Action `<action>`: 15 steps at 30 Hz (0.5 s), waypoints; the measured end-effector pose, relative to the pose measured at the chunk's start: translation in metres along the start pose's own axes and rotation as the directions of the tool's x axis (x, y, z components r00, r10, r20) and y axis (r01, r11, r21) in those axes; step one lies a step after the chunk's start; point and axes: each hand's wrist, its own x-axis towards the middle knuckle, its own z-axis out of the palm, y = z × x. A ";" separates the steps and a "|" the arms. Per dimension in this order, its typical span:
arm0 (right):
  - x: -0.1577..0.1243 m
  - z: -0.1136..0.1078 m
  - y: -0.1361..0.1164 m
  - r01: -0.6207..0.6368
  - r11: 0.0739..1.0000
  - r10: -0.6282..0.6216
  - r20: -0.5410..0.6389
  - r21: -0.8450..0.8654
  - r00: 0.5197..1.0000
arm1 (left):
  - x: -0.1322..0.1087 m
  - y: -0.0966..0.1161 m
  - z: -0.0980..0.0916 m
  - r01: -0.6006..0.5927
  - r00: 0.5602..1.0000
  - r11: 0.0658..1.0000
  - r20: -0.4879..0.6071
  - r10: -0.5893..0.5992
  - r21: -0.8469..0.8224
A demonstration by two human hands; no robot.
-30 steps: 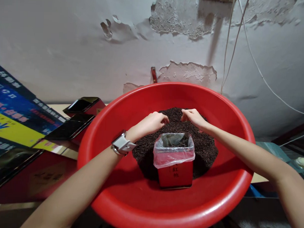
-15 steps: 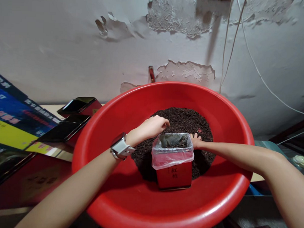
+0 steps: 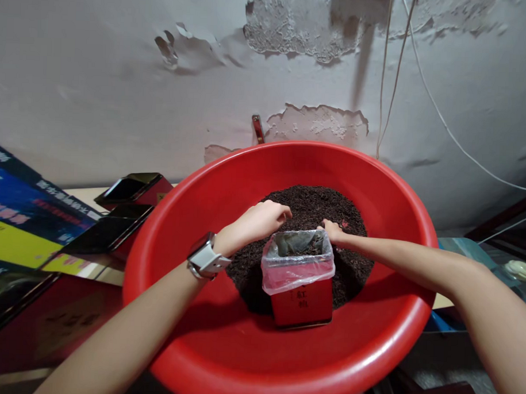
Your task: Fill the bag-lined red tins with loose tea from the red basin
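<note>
Partly filled, it seems: a red, square-sided container with black lettering (image 3: 301,307) stands upright in a wide, round, red plastic basin (image 3: 282,381).
A clear plastic bag (image 3: 297,277) folds over its rim with some dark, loose material inside; a broad, dark, shredded-looking heap (image 3: 317,200) is left outside, around and behind it. The bare left hand (image 3: 267,216) hangs by the rear left corner, fingers curled; the bare right hand (image 3: 334,233) reaches to the rear right corner, fingers bent. Whether either grips anything, I can't make out.
</note>
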 end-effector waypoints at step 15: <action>0.001 -0.012 -0.098 0.284 0.939 -0.297 0.039 0.194 0.954 | 0.000 -0.003 -0.003 0.060 0.995 0.997 -0.075 -0.063 -0.042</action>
